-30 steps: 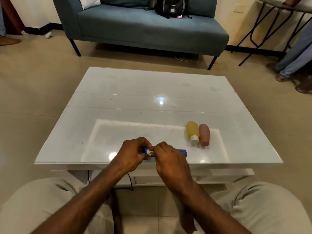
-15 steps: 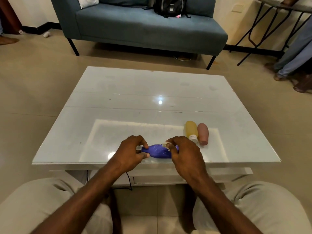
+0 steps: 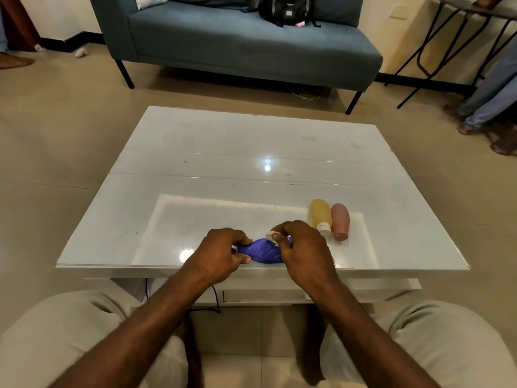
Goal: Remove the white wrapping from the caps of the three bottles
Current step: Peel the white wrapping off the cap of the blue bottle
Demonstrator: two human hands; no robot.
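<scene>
Purple bottle (image 3: 264, 252) in grip of left hand (image 3: 216, 256), white wrapping (image 3: 272, 236) in pinch of right hand (image 3: 305, 250).

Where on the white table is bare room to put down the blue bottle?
Bare: the far half of the table, toward the sofa; the near left part, beside the left hand; a patch right of the pink bottle. Crowded: the front middle, where the right hand pinches the white wrapping of the blue bottle, next to the yellow bottle.

White glass table (image 3: 223, 152), blue sofa (image 3: 237, 43), backpack (image 3: 286, 8)
</scene>
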